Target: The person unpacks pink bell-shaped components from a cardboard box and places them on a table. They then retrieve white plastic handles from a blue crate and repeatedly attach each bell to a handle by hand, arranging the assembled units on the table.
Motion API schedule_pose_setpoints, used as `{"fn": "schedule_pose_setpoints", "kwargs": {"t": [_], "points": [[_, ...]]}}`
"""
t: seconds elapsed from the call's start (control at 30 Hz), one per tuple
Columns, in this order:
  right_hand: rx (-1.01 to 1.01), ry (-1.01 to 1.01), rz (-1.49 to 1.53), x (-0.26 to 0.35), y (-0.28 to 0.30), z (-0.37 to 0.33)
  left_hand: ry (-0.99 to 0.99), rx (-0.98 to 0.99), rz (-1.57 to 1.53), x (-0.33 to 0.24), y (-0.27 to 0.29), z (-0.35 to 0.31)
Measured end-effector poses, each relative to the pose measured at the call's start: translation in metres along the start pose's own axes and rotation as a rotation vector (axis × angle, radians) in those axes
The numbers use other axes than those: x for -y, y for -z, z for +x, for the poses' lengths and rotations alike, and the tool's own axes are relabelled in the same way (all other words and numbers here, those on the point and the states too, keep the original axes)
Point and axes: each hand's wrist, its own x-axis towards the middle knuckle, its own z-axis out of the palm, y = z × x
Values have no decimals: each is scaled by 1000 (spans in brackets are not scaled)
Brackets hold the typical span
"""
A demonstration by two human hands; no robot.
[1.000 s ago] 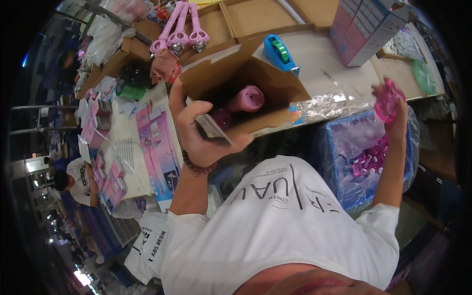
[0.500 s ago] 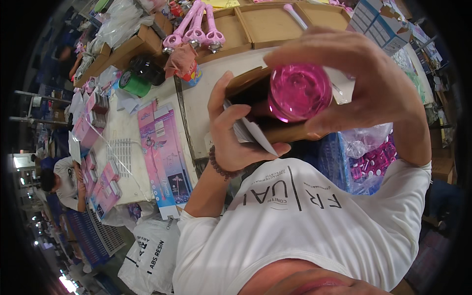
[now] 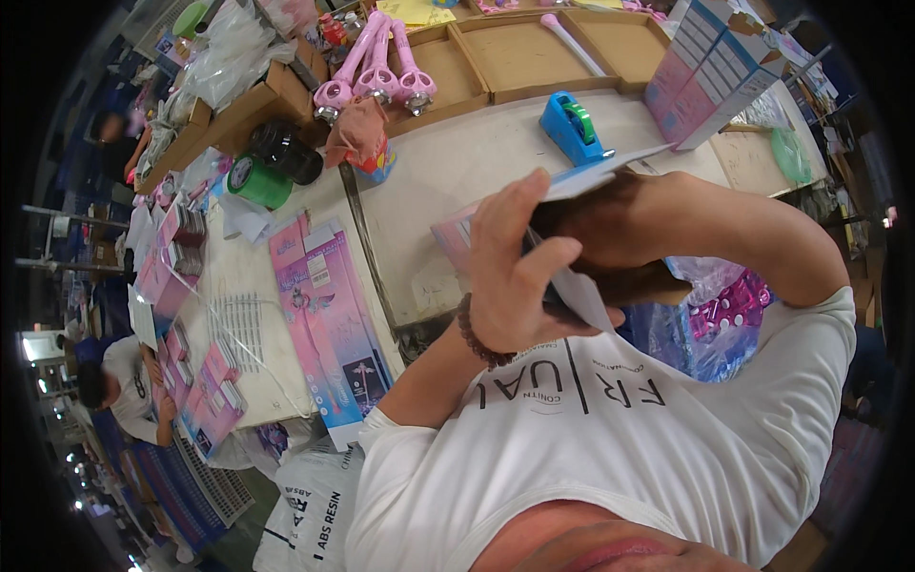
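Note:
My left hand [image 3: 519, 272], a beaded bracelet at its wrist, grips the near left side of an open pink and blue carton [image 3: 452, 236], thumb and fingers around its wall and flaps. The carton is tilted, its mouth toward me and its brown inside partly showing. My right hand [image 3: 610, 224] reaches into that mouth, its fingers hidden by the flaps and the wrist bent inward. Whatever it holds inside is out of sight; no clear pink globe shows now. Beyond the carton, a blue tape dispenser [image 3: 574, 129] with a green roll stands on the white table [image 3: 457, 157].
Pink wands [image 3: 376, 71] lie by a brown divided tray [image 3: 515, 62]. Upright cartons [image 3: 710, 81] stand at the far right. Flat printed cartons [image 3: 329, 319] lie at left, near a green tape roll [image 3: 257, 179]. A bag of pink pieces [image 3: 729, 305] sits right; a co-worker [image 3: 129, 381] sits far left.
My right hand has put the clear pink globe out of sight and now reaches inside the carton. My left hand and the carton have shifted right and tilted, uncovering the tape dispenser.

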Motion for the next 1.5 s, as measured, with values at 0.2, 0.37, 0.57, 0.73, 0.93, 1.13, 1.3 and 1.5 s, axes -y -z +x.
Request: {"fn": "schedule_pose_setpoints", "kwargs": {"t": [0.2,0.37,0.57,0.73,0.93,1.13,1.3,1.5], "points": [[-41,179,-113,8,8,-9,-13,52,-40,0,7,0],[-212,328,204,-23,55,-51,41,-6,-228,22,19,5],[-793,-96,298,-217,65,-40,110,-167,56,45,20,14],[-713,-421,267,-448,26,46,244,-210,132,60,0,36],[-702,-733,296,-616,-81,135,413,-364,227,63,-37,54],[-474,-1058,144,-632,-92,155,696,-525,238,54,-55,68],[-555,-937,517,-623,-58,166,779,-584,289,56,-50,70],[-1101,-336,1624,-507,-41,154,483,-309,306,68,-24,53]]}}
